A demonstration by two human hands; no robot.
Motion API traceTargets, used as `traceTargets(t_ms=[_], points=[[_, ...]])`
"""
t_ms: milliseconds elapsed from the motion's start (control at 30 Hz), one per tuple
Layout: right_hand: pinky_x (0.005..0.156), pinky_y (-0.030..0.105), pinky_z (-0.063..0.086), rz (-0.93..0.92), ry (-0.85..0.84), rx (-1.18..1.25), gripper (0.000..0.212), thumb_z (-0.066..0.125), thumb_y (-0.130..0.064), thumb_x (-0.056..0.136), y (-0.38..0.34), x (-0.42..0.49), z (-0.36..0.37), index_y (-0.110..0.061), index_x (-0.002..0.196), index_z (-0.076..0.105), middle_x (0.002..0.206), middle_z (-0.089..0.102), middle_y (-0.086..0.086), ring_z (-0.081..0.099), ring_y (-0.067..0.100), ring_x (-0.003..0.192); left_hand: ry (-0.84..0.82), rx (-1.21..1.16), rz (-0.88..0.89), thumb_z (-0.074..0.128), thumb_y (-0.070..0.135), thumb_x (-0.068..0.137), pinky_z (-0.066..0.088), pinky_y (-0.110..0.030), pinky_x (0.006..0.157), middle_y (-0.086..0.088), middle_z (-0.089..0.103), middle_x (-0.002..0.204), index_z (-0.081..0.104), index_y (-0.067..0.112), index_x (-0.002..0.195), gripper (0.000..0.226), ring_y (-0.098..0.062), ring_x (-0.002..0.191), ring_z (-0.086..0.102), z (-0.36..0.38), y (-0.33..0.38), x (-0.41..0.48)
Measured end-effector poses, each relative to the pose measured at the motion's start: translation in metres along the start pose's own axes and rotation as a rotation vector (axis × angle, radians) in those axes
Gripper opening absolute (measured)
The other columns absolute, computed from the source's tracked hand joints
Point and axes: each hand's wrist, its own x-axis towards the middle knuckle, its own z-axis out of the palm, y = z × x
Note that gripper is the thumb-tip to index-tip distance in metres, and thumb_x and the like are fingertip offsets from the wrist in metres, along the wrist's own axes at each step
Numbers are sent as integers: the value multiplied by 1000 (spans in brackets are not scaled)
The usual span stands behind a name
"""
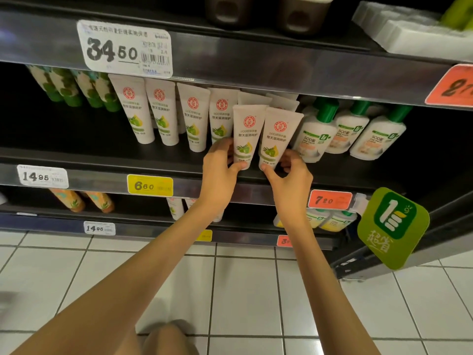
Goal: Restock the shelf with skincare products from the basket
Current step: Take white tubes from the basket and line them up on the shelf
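Two white hand-cream tubes with red round logos and green olive pictures stand cap-down at the front of the dark middle shelf [107, 160]. My left hand [220, 167] pinches the cap end of the left tube [246, 129]. The right tube [277, 135] is pinched at its cap end by my right hand [291, 175]. Both tubes lean close together, in front of a row of matching tubes [163, 111]. No basket is in view.
White SOD bottles with green caps [316, 131] stand just right of the tubes. Green-capped tubes [76, 88] fill the shelf's far left. Price tags line the shelf edges, and a green hanging sign [393, 226] juts out at the lower right. White floor tiles lie below.
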Motion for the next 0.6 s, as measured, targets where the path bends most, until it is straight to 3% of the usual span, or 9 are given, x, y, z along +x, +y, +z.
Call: traceTargets(t_ms=[167,267,433,600], points=[[85,23,47,25,2,38,38,73,-17,78,-1,2,0,-9,112,58,107,65,7,59,18,99,10,55,6,68,4,78,42,-13,85,-13,58,122,55,5,118,42,-20,107,60,1,-2,2],[85,28,48,25,-1,13,36,73,-18,78,-1,5,0,-8,110,59,106,65,8,59,20,99,-3,52,-3,67,4,79,45,-18,88,-13,59,121,54,5,119,42,-21,108,60,1,0,4],[80,24,47,-2,-6,4,33,73,-16,77,-1,9,-1,-6,106,60,101,67,8,60,18,93,16,59,-16,67,5,80,43,-12,85,-12,59,121,55,5,117,40,-20,107,60,5,1,5],[74,19,44,5,-5,9,32,72,-15,78,1,12,0,-6,107,60,100,67,8,57,15,88,28,42,-19,67,3,79,51,-27,90,-13,62,116,57,3,115,37,-21,103,62,8,4,8]])
